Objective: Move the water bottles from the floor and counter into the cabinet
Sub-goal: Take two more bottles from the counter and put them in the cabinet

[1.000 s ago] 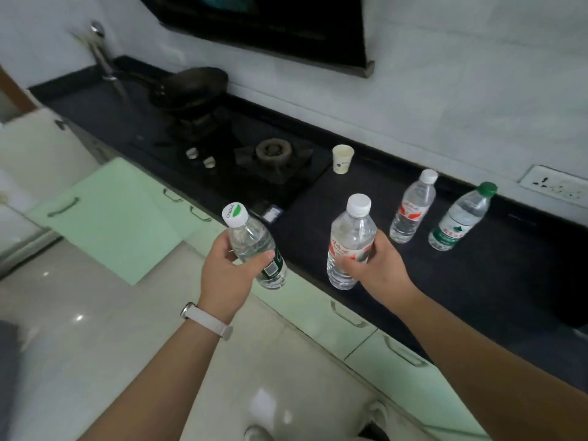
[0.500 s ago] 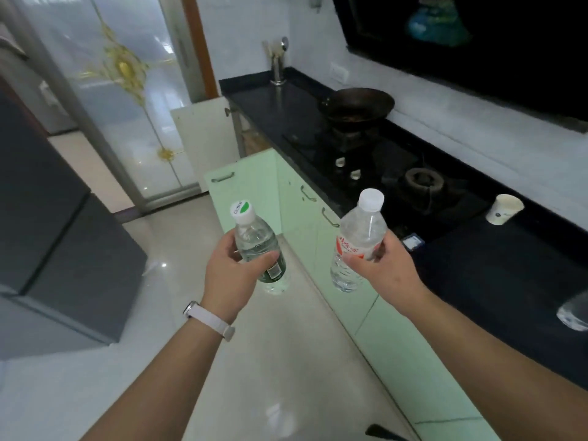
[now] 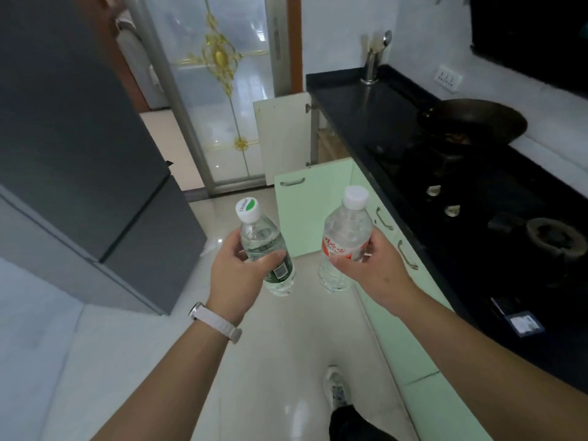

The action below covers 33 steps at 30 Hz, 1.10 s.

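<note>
We are logging both hands raised over the floor [image 3: 270,361], each carrying one bottle.

- The left grip [image 3: 237,276] is wrapping round the middle of the green-label bottle [image 3: 261,240], thumb across the front and fingers behind. This bottle is leaning, its white-and-green cap pointing up and to the left.
- The right grip [image 3: 375,268] is clasping the red-label bottle [image 3: 345,230] at its label band. This bottle is standing close to upright, white cap on top.
- The two bottles are hanging side by side, apart and not touching, off the bench [image 3: 366,103] and above the floor tiles.
- Just behind the bottles a pale green cabinet door [image 3: 308,205] is standing open. Past it a white door [image 3: 283,132] is also swung open below the far end of the bench. We are not able to see what is inside either cabinet.
- On the bench to the right a dark wok [image 3: 474,122] is sitting on the hob, with a bare burner [image 3: 553,237] nearer to us.
- A white watch [image 3: 216,319] is circling the left wrist.
- A tall grey fridge [image 3: 95,154] is filling the left side.
- A shoe [image 3: 335,386] is showing on the floor beneath the right forearm.
</note>
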Each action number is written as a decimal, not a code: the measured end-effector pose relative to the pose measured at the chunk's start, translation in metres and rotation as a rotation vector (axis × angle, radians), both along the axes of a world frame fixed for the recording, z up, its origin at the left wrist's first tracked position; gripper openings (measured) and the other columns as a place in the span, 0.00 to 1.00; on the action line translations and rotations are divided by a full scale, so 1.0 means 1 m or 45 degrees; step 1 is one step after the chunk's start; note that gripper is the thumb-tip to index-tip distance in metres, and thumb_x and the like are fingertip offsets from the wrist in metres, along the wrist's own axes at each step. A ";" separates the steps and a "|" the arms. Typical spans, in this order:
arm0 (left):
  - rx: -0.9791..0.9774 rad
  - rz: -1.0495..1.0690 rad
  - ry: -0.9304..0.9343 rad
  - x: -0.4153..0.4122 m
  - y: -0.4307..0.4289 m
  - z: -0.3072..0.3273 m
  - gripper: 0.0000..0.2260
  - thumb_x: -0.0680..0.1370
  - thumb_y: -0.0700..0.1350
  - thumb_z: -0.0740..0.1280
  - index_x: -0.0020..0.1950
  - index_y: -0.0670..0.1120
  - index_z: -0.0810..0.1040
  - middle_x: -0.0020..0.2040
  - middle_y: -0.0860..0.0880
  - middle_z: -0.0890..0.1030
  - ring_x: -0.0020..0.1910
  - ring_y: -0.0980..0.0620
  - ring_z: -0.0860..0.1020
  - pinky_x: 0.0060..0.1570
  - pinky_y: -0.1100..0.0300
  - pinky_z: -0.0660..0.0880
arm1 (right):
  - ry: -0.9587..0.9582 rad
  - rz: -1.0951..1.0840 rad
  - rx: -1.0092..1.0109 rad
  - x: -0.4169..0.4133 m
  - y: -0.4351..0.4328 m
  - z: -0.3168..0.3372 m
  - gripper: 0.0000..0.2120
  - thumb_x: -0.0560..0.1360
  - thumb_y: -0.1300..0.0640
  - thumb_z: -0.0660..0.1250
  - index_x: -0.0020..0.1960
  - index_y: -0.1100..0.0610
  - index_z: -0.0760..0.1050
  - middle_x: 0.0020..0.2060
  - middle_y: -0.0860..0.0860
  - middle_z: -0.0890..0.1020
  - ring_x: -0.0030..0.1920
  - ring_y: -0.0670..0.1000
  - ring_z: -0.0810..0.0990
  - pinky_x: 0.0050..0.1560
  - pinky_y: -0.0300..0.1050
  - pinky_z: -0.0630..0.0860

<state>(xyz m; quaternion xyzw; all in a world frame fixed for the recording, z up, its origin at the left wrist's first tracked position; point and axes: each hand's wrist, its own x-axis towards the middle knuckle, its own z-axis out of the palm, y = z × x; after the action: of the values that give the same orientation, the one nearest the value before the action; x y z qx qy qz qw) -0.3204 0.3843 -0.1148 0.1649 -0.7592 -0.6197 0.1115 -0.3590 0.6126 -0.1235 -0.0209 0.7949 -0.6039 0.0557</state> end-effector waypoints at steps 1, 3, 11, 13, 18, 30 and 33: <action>-0.005 0.021 0.001 -0.013 -0.001 0.001 0.21 0.70 0.40 0.80 0.60 0.50 0.80 0.52 0.54 0.86 0.50 0.54 0.85 0.53 0.54 0.81 | 0.002 0.024 -0.003 -0.016 -0.003 0.001 0.23 0.67 0.55 0.80 0.56 0.39 0.74 0.50 0.42 0.83 0.51 0.42 0.82 0.58 0.50 0.80; -0.007 0.062 0.004 -0.042 -0.004 0.002 0.21 0.69 0.39 0.80 0.59 0.50 0.80 0.51 0.54 0.86 0.49 0.54 0.85 0.53 0.53 0.81 | 0.004 0.066 -0.004 -0.050 -0.007 0.005 0.24 0.66 0.52 0.80 0.56 0.38 0.73 0.51 0.41 0.82 0.52 0.43 0.82 0.59 0.51 0.79; -0.032 0.135 0.010 -0.145 -0.011 0.013 0.21 0.70 0.40 0.80 0.60 0.50 0.80 0.53 0.53 0.86 0.51 0.53 0.85 0.53 0.53 0.81 | 0.027 0.192 0.028 -0.175 -0.015 0.017 0.26 0.66 0.50 0.80 0.58 0.38 0.72 0.53 0.41 0.81 0.54 0.45 0.81 0.58 0.50 0.79; -0.035 0.160 0.024 -0.161 -0.015 0.015 0.20 0.70 0.40 0.80 0.59 0.50 0.80 0.52 0.53 0.86 0.50 0.54 0.85 0.52 0.55 0.81 | 0.041 0.216 0.020 -0.200 -0.020 0.018 0.27 0.66 0.52 0.80 0.61 0.42 0.72 0.53 0.40 0.80 0.54 0.44 0.80 0.56 0.45 0.79; -0.035 0.225 0.022 -0.192 -0.039 0.016 0.20 0.69 0.40 0.80 0.59 0.50 0.81 0.52 0.52 0.87 0.51 0.51 0.85 0.53 0.53 0.81 | 0.044 0.256 0.011 -0.242 -0.047 0.024 0.28 0.67 0.52 0.80 0.61 0.41 0.71 0.52 0.40 0.80 0.53 0.41 0.79 0.51 0.37 0.76; 0.041 0.204 0.000 -0.282 -0.170 -0.012 0.20 0.70 0.39 0.80 0.58 0.51 0.81 0.51 0.53 0.87 0.50 0.51 0.85 0.53 0.51 0.82 | 0.014 0.244 0.087 -0.334 -0.173 -0.001 0.28 0.65 0.48 0.80 0.61 0.43 0.73 0.52 0.41 0.82 0.53 0.44 0.80 0.58 0.52 0.80; 0.046 0.179 -0.019 -0.314 -0.223 -0.016 0.21 0.69 0.40 0.80 0.60 0.52 0.81 0.51 0.53 0.87 0.50 0.51 0.85 0.54 0.48 0.83 | -0.017 0.165 0.070 -0.360 -0.223 -0.004 0.28 0.64 0.48 0.80 0.62 0.43 0.74 0.52 0.43 0.82 0.53 0.46 0.81 0.58 0.54 0.80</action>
<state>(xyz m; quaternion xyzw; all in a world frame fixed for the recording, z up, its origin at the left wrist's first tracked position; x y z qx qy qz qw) -0.6347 0.1608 -0.1304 0.2245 -0.7353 -0.6226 0.1462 -0.7192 0.3900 -0.1271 -0.0667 0.8076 -0.5772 0.1006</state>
